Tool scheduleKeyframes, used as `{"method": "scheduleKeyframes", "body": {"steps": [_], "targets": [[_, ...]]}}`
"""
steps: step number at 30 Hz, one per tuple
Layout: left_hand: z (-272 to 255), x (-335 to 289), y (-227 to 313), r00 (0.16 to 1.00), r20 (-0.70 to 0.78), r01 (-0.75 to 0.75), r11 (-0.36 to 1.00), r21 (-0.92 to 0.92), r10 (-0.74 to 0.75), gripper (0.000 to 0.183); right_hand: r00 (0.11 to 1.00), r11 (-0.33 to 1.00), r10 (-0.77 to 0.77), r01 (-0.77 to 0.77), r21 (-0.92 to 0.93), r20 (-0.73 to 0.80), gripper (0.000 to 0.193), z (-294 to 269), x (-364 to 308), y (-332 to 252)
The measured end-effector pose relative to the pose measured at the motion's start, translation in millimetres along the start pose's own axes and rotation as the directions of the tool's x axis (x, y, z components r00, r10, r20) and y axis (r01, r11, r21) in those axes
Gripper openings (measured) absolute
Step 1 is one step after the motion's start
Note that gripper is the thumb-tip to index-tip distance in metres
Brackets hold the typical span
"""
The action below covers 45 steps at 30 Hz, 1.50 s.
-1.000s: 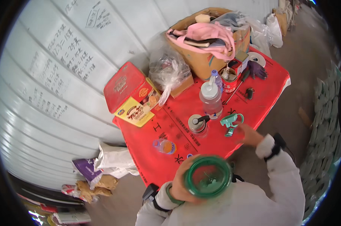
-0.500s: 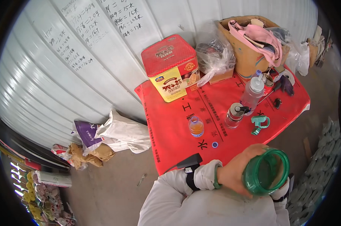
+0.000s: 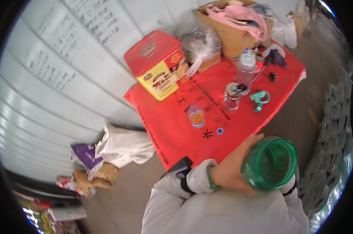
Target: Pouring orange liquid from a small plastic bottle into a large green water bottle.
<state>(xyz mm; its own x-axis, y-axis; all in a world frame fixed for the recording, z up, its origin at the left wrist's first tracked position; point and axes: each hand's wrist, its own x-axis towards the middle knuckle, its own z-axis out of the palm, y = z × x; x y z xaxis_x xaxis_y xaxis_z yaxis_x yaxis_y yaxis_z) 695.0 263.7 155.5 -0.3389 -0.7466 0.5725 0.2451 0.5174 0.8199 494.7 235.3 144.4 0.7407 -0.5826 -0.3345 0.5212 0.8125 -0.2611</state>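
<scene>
Head view: the left hand (image 3: 232, 165) curls around the side of an open green jar (image 3: 258, 175) in front of the torso; this side grip presumably steadies the jar while leaving its mouth unobstructed. The right hand is hidden, apparently behind the jar, with only the right sleeve (image 3: 289, 185) showing; whether it grasps anything cannot be told. Beyond the left hand, on the red tabletop (image 3: 192, 148), lie a teal looped cap (image 3: 257, 97) and, farther left, a bottle of orange liquid (image 3: 197, 118). The jar's underside is out of sight, and its contents, if any, are indistinct through blur.
</scene>
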Motion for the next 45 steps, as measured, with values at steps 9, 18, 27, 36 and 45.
{"method": "scheduleKeyframes", "body": {"steps": [9, 18, 27, 36, 45], "targets": [[26, 6, 6, 0.943, 0.189, 0.267, 0.962, 0.058, -0.273, 0.108, 0.749, 0.220, -0.188, 0.662, -0.716, 0.635, 0.114, -17, -27, -26], [126, 70, 23, 0.785, 0.418, 0.604, 0.713, -0.356, -0.456, 0.067, 0.463, -0.091, -0.477, 0.820, -0.566, 0.747, 0.121, -66, -104, -12], [78, 18, -71, 0.988, 0.144, -0.054, 0.998, -0.041, 0.059, 0.111, 0.608, 0.116, -0.585, 0.718, -0.686, 0.537, 0.119, -103, -145, 16], [-141, -102, -107, 0.619, -0.715, 0.498, 0.541, 0.678, 0.327, 0.115, 0.526, 0.057, -0.755, 0.648, -0.759, 0.392, 0.115, -79, -126, 22], [-188, -139, -189, 0.608, -0.790, 0.540, 0.768, 0.344, -0.074, 0.112, 0.499, 0.098, -0.790, 0.675, -0.731, 0.355, 0.109, -46, -91, 39]]}}
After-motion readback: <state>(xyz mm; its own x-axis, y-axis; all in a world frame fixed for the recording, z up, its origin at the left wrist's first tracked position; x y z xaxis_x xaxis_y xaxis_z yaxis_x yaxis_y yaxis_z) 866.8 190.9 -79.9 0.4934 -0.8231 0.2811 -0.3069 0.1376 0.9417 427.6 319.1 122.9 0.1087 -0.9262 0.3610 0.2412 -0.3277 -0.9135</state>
